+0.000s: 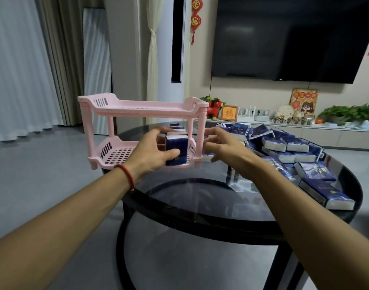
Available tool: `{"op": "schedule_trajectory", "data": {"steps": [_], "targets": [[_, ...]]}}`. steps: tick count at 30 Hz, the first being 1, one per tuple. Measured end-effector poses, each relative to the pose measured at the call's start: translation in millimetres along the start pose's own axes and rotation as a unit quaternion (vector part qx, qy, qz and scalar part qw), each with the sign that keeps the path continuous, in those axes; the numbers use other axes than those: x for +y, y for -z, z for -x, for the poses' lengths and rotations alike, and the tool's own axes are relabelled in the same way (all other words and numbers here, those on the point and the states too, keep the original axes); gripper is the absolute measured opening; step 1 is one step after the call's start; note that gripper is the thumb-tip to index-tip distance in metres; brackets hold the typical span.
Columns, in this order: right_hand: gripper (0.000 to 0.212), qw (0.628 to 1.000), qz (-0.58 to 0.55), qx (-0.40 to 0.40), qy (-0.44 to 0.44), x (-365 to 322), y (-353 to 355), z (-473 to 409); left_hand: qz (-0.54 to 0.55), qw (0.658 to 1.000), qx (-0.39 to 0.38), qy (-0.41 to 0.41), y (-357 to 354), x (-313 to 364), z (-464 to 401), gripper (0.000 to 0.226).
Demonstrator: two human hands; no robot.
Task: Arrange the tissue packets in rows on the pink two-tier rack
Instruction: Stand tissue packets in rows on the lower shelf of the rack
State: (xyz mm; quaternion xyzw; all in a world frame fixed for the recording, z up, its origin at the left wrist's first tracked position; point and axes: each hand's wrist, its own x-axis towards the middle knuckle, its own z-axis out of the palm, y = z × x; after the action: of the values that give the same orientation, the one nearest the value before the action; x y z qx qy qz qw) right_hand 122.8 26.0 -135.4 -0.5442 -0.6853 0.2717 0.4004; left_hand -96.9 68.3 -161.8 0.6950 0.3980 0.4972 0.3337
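Head view: the left hand [152, 152] grips an upright tissue packet [176, 150] on the lower tier of the pink rack [116, 152]; the right hand [223, 146], fingers relaxed, hovers beside it above the glass surface [190, 197].

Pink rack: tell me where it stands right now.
In the head view the pink rack stands on the left part of the round glass table, left of the loose tissue packets.
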Motion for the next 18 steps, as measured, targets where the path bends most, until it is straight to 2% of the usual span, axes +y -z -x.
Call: {"op": "schedule_trajectory", "data": {"steps": [5,12,14,18], "targets": [[0.036,1.000,-0.004,-0.007,0.021,17.4,-10.5,-4.3,-0.067,0.998,0.006,-0.012,1.9,2.1,-7.5,0.054],[0.041,0.999,0.007,0.003,0.041,23.0,-19.1,-10.2,-0.140,0.989,-0.041,0.001,-3.6,-6.1,-14.8,0.063],[0.048,0.998,0.039,0.002,0.043,23.0,-21.8,-12.3,-0.173,0.983,-0.051,0.012,-2.5,-9.4,-18.8,0.078],[0.072,0.994,0.088,-0.034,0.051,17.3,-20.3,-19.6,-0.212,0.970,-0.100,0.067,3.5,-8.7,-28.3,0.133]]}}
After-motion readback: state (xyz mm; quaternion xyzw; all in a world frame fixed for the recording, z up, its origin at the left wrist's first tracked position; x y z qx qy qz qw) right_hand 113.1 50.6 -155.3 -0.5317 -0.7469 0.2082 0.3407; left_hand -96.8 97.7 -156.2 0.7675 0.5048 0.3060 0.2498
